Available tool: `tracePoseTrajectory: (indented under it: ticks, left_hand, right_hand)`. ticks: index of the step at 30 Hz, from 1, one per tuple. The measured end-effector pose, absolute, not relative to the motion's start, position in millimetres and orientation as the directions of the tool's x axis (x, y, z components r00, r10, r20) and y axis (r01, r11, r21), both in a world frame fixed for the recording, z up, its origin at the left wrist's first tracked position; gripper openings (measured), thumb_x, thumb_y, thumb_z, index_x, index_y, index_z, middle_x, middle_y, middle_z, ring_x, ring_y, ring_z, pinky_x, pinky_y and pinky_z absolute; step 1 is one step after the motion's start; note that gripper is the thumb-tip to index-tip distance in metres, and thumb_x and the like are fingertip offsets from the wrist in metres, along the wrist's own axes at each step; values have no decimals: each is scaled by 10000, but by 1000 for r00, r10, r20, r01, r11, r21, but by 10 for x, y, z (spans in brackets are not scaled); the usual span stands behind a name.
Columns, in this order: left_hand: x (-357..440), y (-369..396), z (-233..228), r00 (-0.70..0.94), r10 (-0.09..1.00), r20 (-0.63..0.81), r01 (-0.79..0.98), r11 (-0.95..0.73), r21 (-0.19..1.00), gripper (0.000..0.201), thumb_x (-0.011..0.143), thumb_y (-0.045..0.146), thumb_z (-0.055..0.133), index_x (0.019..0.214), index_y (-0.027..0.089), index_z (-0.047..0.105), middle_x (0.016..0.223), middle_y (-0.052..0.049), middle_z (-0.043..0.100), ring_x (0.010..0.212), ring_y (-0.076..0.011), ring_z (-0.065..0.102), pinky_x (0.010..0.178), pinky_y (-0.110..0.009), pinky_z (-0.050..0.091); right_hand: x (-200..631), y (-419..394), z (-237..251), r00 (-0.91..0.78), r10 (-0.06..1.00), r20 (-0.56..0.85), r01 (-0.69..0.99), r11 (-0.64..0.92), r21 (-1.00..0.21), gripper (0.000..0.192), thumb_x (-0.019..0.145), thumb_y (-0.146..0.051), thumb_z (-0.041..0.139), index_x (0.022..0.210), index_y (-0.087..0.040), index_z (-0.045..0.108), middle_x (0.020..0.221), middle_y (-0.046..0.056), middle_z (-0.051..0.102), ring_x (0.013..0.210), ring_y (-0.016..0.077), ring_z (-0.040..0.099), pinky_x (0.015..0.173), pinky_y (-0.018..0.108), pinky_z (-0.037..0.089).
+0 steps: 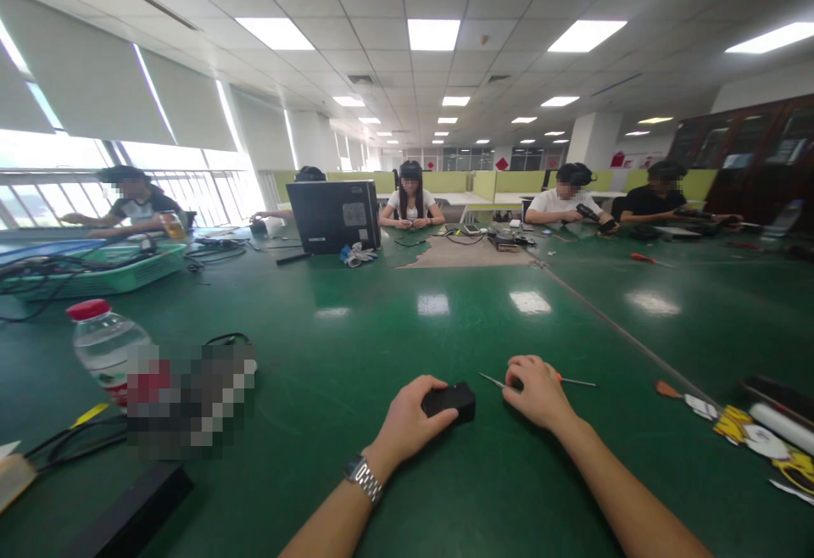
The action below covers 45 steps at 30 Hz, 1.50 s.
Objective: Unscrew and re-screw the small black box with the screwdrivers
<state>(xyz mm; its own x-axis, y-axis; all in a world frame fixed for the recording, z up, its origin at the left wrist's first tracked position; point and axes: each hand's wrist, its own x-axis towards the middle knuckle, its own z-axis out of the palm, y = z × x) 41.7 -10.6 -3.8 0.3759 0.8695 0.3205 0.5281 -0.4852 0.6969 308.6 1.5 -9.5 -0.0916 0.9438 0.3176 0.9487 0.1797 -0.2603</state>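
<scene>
Left hand (410, 418) grips small black box (450, 401); right hand (538, 388) closes on thin screwdriver (576, 382) lying flat on the table — box untouched by its tip.

A large open office: green table (356, 346), tiled ceiling with lit panels (433, 33), blind-covered windows (82, 100) along the left.

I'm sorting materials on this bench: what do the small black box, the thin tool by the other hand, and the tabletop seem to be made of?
The small black box under the left hand looks like matte moulded plastic, dull and without glare. The thin tool at the right hand shows a bright metal shaft and probably an orange plastic handle. The tabletop looks like a glossy green mat mirroring the ceiling lights.
</scene>
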Motion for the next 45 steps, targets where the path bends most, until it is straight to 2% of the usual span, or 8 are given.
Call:
tracePoseTrajectory:
  ticks: [3, 5, 8, 11, 33, 41, 43, 45]
  left_hand:
    - [413, -75, -62, 346, 868, 356, 535, -494, 685, 302, 786, 367, 645, 1049, 220, 636, 1020, -50, 667, 925, -230, 612, 823, -328, 472]
    - [390, -24, -74, 271, 885, 378, 570, -464, 678, 296, 800, 375, 625, 1046, 211, 642, 1027, -58, 670, 933, -238, 611, 833, -348, 473]
    - [318, 55, -84, 120, 918, 377, 636, -363, 682, 316, 815, 407, 593, 1039, 190, 647, 1034, -68, 675, 932, -250, 614, 834, -381, 477]
    - [245, 93, -86, 66, 930, 362, 671, -310, 673, 347, 816, 426, 576, 1054, 182, 642, 1035, -72, 678, 924, -256, 622, 814, -384, 489]
    - [316, -52, 21, 178, 868, 465, 759, -421, 496, 265, 808, 391, 606, 998, 211, 642, 954, -48, 674, 883, -245, 629, 753, -336, 482]
    - [388, -101, 55, 280, 784, 554, 820, -496, 287, 311, 766, 304, 656, 1049, 177, 647, 991, -83, 664, 907, -275, 597, 766, -380, 465]
    - [398, -101, 38, 275, 788, 551, 810, -499, 309, 306, 762, 299, 661, 1042, 176, 653, 982, -83, 665, 908, -273, 596, 773, -382, 465]
    - [386, -89, 6, 231, 830, 508, 768, -476, 428, 296, 769, 334, 658, 1023, 182, 661, 966, -75, 670, 887, -256, 607, 773, -368, 477]
  right_hand:
    - [3009, -10, -51, -215, 871, 441, 887, 364, -285, 111, 779, -261, 539, 783, -214, 639, 1036, 65, 656, 1104, 274, 498, 970, 437, 331]
    - [2947, -41, -24, -263, 841, 472, 818, 454, -353, 176, 843, -275, 479, 887, -204, 634, 969, 77, 661, 979, 244, 563, 894, 398, 400]
    - [2852, -106, -14, -325, 846, 424, 746, 504, -434, 279, 917, -323, 396, 1013, -203, 628, 916, 70, 655, 807, 199, 600, 744, 329, 451]
    - [2779, -157, -39, -400, 835, 377, 725, 540, -428, 331, 939, -360, 374, 1063, -226, 650, 915, 60, 660, 822, 198, 609, 735, 313, 450]
    - [2733, -150, -78, -317, 874, 369, 682, 480, -552, 324, 917, -349, 426, 922, -201, 714, 923, 66, 721, 852, 227, 642, 803, 342, 461]
    - [2714, -146, -111, -289, 891, 350, 668, 449, -593, 318, 914, -342, 428, 853, -195, 703, 846, 47, 713, 801, 202, 629, 753, 298, 436]
    - [2713, -137, -127, -274, 902, 334, 683, 427, -593, 315, 906, -353, 440, 823, -193, 698, 796, 38, 702, 748, 186, 617, 709, 282, 426]
    - [2713, -133, -137, -263, 912, 316, 708, 405, -579, 308, 887, -381, 471, 797, -190, 696, 754, 34, 687, 698, 176, 599, 665, 272, 413]
